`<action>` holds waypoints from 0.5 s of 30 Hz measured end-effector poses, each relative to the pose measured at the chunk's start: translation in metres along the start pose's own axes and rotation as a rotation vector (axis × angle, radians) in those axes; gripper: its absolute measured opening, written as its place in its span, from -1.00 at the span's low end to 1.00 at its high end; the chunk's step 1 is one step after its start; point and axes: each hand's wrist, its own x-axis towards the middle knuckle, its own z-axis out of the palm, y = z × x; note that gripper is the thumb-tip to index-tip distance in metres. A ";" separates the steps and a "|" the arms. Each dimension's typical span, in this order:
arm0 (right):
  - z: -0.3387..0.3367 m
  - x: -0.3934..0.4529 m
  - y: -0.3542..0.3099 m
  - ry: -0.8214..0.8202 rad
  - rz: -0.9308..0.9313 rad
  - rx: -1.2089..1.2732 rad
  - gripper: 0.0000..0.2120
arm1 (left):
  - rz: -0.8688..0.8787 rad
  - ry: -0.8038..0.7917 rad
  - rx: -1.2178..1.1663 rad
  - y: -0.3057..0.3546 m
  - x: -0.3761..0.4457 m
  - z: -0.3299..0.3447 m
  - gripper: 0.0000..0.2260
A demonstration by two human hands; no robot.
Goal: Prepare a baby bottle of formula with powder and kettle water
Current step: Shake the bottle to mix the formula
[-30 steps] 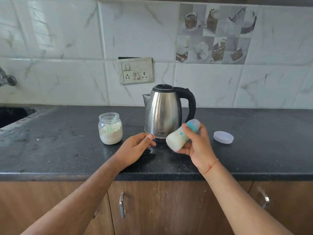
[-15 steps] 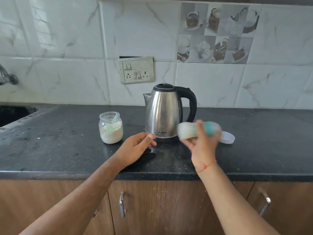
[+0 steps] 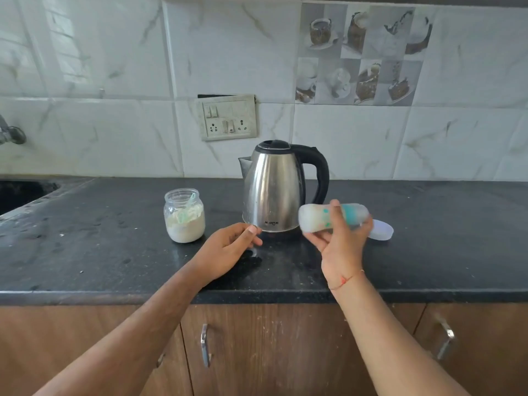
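My right hand (image 3: pixel 341 247) grips a baby bottle (image 3: pixel 314 217) filled with milky liquid, held sideways and blurred by motion, its teal-capped end pointing right. Just behind it stands a steel kettle (image 3: pixel 274 190) with a black handle and a closed lid. My left hand (image 3: pixel 228 250) rests on the black counter (image 3: pixel 85 252) in front of the kettle, fingers loosely curled, holding nothing. Left of the kettle is an uncapped glass jar (image 3: pixel 185 217) of white powder with a pale green scoop in it.
A white round lid (image 3: pixel 381 230) lies on the counter right of the bottle. A sink (image 3: pixel 17 192) and tap (image 3: pixel 11 134) are at the far left. A socket panel (image 3: pixel 227 117) is on the tiled wall. Wooden cabinet doors (image 3: pixel 257 352) run below the counter.
The bottle has swung from tilted, bottom down-left, to lying sideways, and stays blurred between the last two frames. My left hand has not moved.
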 end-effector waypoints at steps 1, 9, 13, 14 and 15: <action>0.002 -0.005 0.003 -0.146 0.035 -0.197 -0.49 | -0.009 -0.012 0.000 0.000 0.000 0.000 -0.50; 0.007 -0.008 0.008 -0.184 0.053 -0.345 -0.39 | -0.120 -0.228 0.074 0.012 0.011 0.007 -0.46; 0.011 -0.013 0.009 -0.251 0.002 -0.416 -0.39 | 0.032 -0.134 0.229 0.003 0.007 0.015 -0.19; 0.013 -0.014 0.009 -0.272 -0.026 -0.444 -0.39 | 0.053 -0.126 0.220 0.002 0.006 0.016 -0.21; 0.014 -0.016 0.011 -0.294 -0.058 -0.478 -0.40 | 0.064 -0.124 0.205 0.003 0.004 0.016 -0.25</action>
